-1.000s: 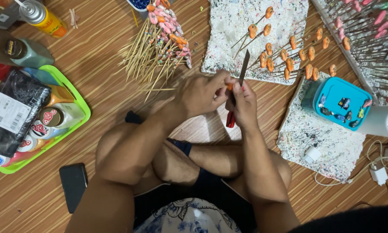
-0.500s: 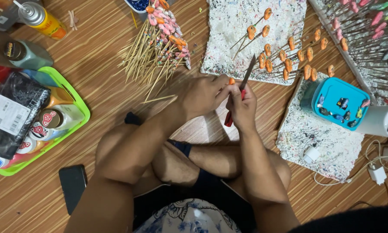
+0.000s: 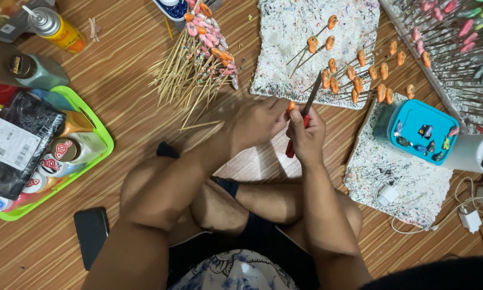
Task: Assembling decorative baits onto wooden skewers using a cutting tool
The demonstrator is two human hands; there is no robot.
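- The right hand is closed around a red-handled knife — its dark blade slants up and away from the body, with the red handle showing below the fist.
- The left hand pinches a small orange piece at its fingertips, right against the blade; the two hands touch above the crossed legs.
- Just beyond the hands lies a speckled foam board stuck with skewers carrying more orange pieces.
- To the left of that board, a loose pile of wooden skewers with pink and orange tips fans out over the wooden floor.
- On the person's right, a turquoise box with small dark and coloured bits on its lid stands on a second speckled board.
- On the far left sits a green tray full of paint jars and a black packet — a dark phone lies flat near the left knee.
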